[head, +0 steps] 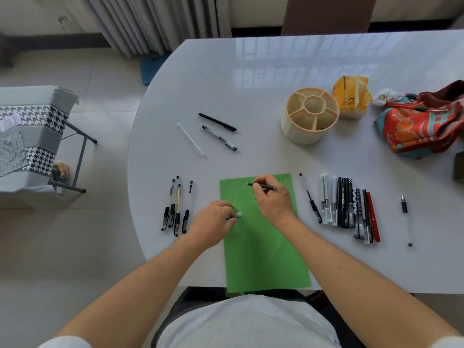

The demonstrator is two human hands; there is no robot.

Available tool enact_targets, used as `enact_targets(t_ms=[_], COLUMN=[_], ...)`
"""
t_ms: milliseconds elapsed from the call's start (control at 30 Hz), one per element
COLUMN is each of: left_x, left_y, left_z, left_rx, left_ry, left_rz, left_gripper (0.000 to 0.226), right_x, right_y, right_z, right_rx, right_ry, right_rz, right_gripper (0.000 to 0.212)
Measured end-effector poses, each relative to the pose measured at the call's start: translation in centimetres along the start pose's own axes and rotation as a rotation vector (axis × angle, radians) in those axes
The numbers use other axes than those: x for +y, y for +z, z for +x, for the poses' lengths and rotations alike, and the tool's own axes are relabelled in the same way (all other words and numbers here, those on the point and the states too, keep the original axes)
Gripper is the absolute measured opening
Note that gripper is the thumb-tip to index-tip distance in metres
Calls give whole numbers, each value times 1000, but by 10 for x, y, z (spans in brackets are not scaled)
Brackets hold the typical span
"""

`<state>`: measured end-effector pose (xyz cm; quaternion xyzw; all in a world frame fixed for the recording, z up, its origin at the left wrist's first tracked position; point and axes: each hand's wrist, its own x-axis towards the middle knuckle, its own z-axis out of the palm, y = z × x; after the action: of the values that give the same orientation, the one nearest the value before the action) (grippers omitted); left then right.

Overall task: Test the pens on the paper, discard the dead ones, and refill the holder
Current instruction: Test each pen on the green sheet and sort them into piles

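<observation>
I'm seeing four pens [175, 205] lying near the table's [251, 84] left edge; my left hand [213, 222] is pinching a cap [236, 216], my right hand [272, 197] gripping a pen [263, 186] at the paper's [263, 247] far edge. The holder [310, 115] is sitting toward the far right; labels are unreadable.

bright daylight | window shine on the table [288, 61] | soft shadows | edges bend | corners a bit blurry

Bare bench [251, 79] lies open beyond the green paper [263, 247] up to the pen holder [310, 119], while a row of pens [349, 207] crowds the paper's right side, four pens [175, 204] its left, and three loose pens [216, 131] lie farther back left.
</observation>
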<state>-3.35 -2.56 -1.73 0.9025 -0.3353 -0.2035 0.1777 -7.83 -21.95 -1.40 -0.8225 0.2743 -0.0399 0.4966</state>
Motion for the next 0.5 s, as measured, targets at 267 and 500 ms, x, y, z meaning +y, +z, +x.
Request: enact_targets(t_ms=[267,500], left_x=[2,4], left_y=[-2,-5], left_z=[-1,2], left_rx=[10,9], left_ry=[-14,-20], left_rz=[-14,-25], left_gripper=[21,21], right_x=[4,2], right_y=[-1,-19], right_z=[7,-6], right_rx=[75,78], right_ry=[-59,153], right_rz=[-63,247], right_gripper=[7,12])
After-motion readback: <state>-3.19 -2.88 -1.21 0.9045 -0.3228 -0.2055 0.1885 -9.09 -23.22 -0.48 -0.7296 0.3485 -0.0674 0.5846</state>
